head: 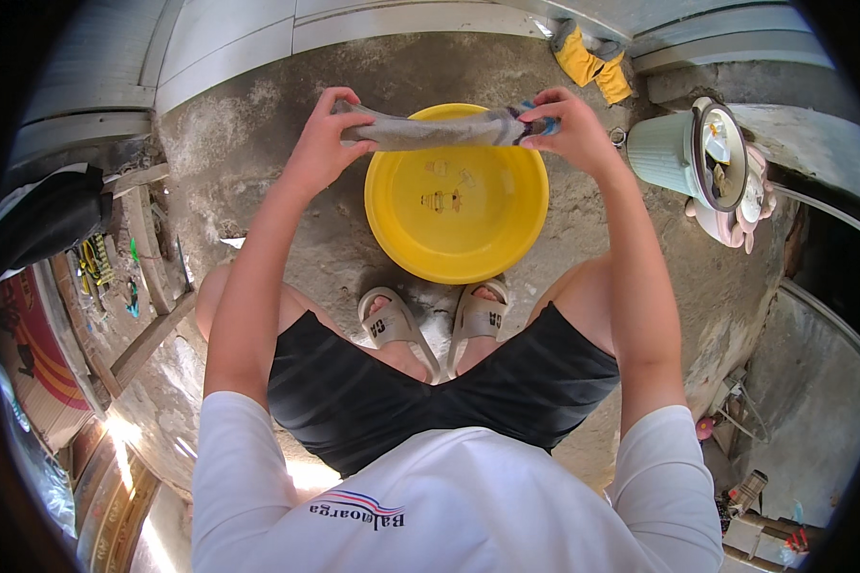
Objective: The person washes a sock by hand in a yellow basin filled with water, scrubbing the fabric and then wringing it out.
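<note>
A grey cloth [437, 133], with dark and blue stripes near its right end, is stretched sideways between my two hands; it looks like a sock. My left hand [333, 140] pinches its left end between thumb and fingers. The striped right end is held by my right hand [570, 129]. Under the cloth stands a round yellow plastic basin [456, 215] on the floor, with small cartoon figures on its bottom. The cloth passes above the basin's far rim. Whether the basin holds water, I cannot tell.
A pale green bin [663, 154] holding rubbish stands at the right, with pink slippers [742, 233] beside it. Yellow and grey cloth items [591, 61] lie near the far wall. At the left are a wooden frame [150, 251], pliers [132, 297] and a cardboard box [43, 351].
</note>
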Demonstrator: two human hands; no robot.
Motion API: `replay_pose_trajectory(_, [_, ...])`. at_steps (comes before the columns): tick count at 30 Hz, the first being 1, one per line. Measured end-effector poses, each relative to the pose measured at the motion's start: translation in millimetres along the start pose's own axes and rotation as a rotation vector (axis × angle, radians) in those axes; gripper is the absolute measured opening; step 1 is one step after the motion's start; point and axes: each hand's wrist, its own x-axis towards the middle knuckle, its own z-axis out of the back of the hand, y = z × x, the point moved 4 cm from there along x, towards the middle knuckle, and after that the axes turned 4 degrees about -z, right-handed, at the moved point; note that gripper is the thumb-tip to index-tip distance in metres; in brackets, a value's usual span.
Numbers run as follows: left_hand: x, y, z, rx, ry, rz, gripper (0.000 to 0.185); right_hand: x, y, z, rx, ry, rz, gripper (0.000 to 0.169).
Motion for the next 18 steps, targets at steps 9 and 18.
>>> replay_pose_trajectory(9, [-0.1, 24.0, 7.0, -0.025, 0.038, 0.113, 0.022, 1.2, -18.3, 0.6, 0.051, 0.065, -0.173, 0.023])
replay_pose_trajectory(18, [-3.3, 43.4, 26.8, -0.535, -0.035, 0.275, 0.029, -3.6, -22.3, 14.7, 1.102, 0.122, -0.273, 0.02])
